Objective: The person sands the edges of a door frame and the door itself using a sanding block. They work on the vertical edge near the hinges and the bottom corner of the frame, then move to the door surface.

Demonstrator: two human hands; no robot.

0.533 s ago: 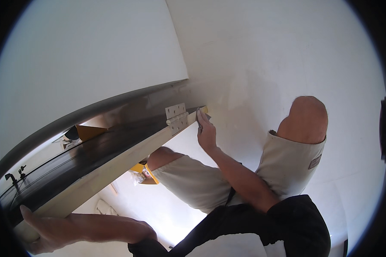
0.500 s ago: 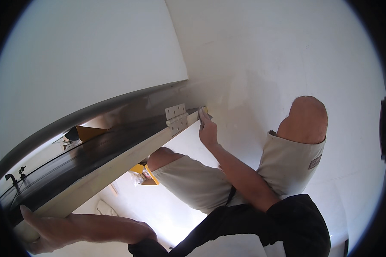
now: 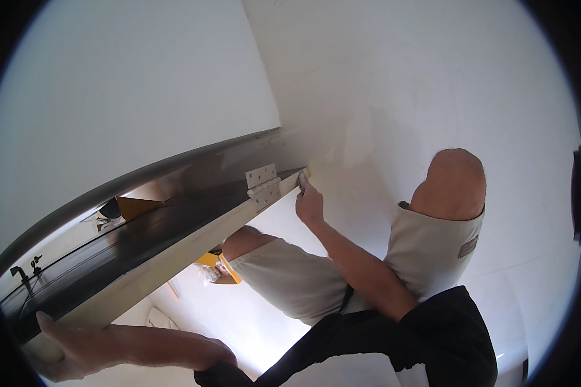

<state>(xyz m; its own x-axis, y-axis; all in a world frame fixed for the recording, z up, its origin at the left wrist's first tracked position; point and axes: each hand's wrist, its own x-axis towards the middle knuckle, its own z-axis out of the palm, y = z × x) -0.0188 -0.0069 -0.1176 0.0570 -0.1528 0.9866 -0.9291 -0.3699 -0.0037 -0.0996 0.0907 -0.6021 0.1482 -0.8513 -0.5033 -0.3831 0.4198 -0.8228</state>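
A cream door edge (image 3: pixel 174 248) runs from lower left to the centre, with a silver hinge (image 3: pixel 263 184) near its far end. My right hand (image 3: pixel 310 206) presses a small pale pad (image 3: pixel 301 180) against the door's far corner, just right of the hinge. My left hand (image 3: pixel 64 351) grips the near end of the door edge at lower left, fingers wrapped over it. My bent knees in beige shorts (image 3: pixel 432 245) sit below the right arm.
White walls (image 3: pixel 400 97) meet in a corner above the hinge. A dark frame strip (image 3: pixel 129 242) runs beside the door edge. A yellow object (image 3: pixel 221 266) lies on the white floor under the door, another yellow piece (image 3: pixel 134 208) shows past the frame.
My right hand has shifted slightly at the door's corner with the pad. The left hand and the door stay where they were.
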